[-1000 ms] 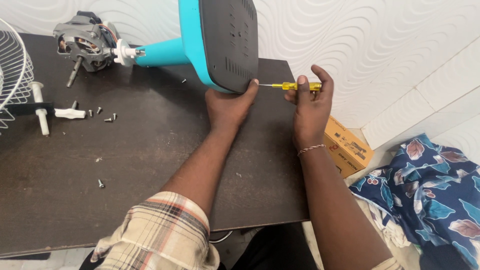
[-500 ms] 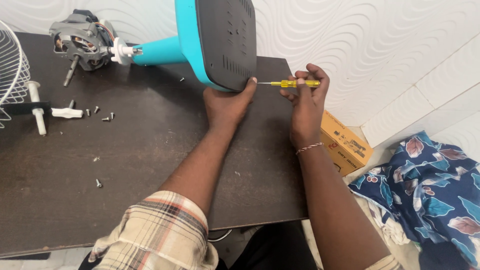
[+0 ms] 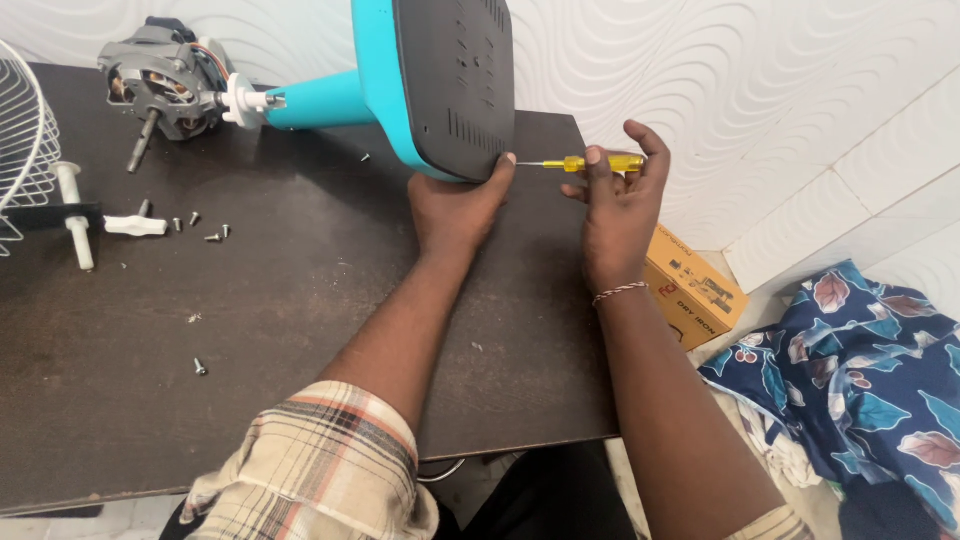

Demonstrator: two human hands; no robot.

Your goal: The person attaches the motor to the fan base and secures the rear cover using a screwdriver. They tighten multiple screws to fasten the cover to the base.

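A teal fan stand lies on its side on the dark table [image 3: 250,330], its base [image 3: 440,80] showing a black underside. My left hand [image 3: 455,205] grips the base's lower edge, thumb on the black plate. My right hand [image 3: 615,205] holds a yellow-handled screwdriver [image 3: 595,162] level, its thin tip pointing left at the base's edge. The grey fan motor [image 3: 165,85] with its shaft sits at the stand's far end.
A white wire fan guard [image 3: 25,140] lies at the table's left edge, with white plastic parts [image 3: 135,225] and several loose screws [image 3: 200,367] nearby. Right of the table, on the floor, are a cardboard box [image 3: 695,285] and blue floral cloth [image 3: 860,370].
Both hands, the screwdriver and the base stay in the same grip; the view has only shifted slightly.
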